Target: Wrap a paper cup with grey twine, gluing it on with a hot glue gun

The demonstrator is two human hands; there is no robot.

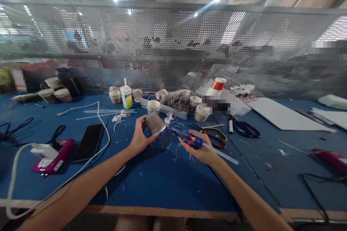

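Note:
My left hand is closed round a small cup wrapped in brown twine, tilted on its side above the blue table. My right hand grips a blue glue gun with a clear glue stick sticking out of its back. The gun's nozzle points left at the wrapped cup, close to its side. Glue threads and scraps lie on the table under both hands.
A black phone, a white cable and a pink glue gun lie to the left. Paper cups, a juice carton, a twine bundle, scissors and white boards sit behind. A mesh screen closes the back.

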